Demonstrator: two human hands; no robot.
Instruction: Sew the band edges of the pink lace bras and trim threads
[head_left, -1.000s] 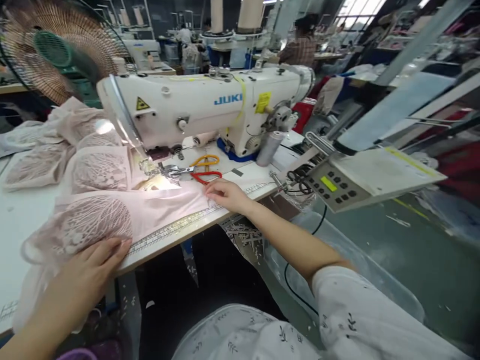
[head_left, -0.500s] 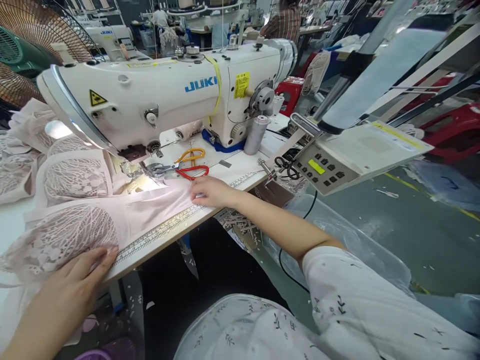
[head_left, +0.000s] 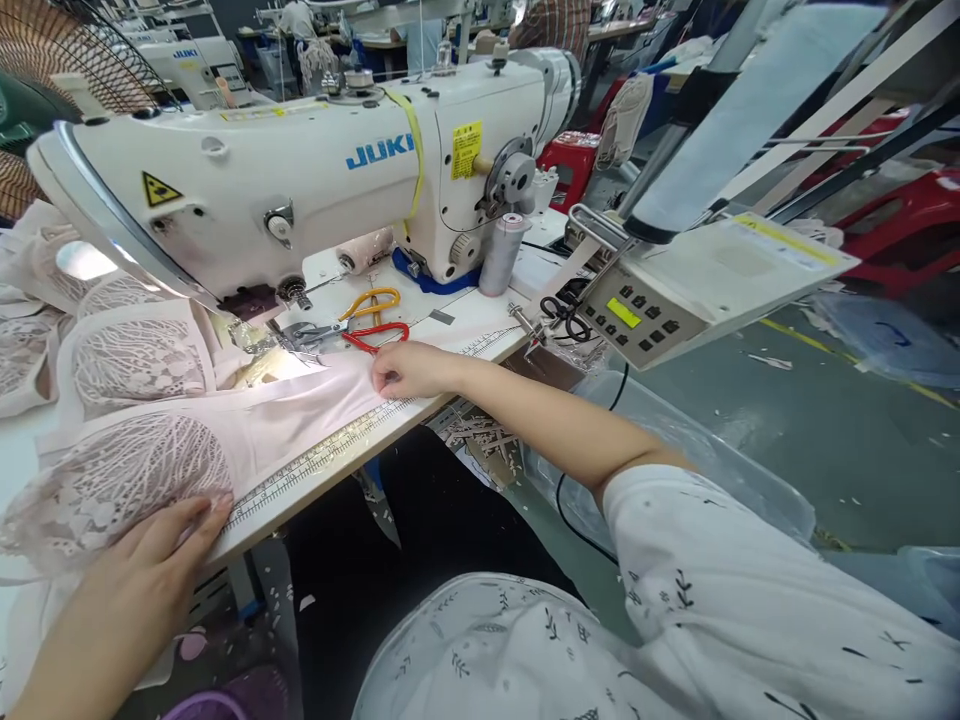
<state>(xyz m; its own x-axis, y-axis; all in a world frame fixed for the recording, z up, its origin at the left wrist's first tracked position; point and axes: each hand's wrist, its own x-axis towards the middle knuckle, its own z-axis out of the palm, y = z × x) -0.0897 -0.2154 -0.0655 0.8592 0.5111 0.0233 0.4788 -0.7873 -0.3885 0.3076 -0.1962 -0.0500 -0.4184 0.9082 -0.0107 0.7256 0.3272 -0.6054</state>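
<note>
Our left hand rests its grip, fingers together, on the pink lace bra along the table's front edge; our right hand's grip clamps the bra's band beside the scissors.

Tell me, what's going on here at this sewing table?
A person has a pale pink lace bra spread along the table's front edge, beside the ruler markings. The right hand grips the end of its side band, while the left hand is at the lower edge of a lace cup; whether it pinches or only presses is unclear. The sewing machine stands just behind, with scissors lying open-handled near its needle area.
</note>
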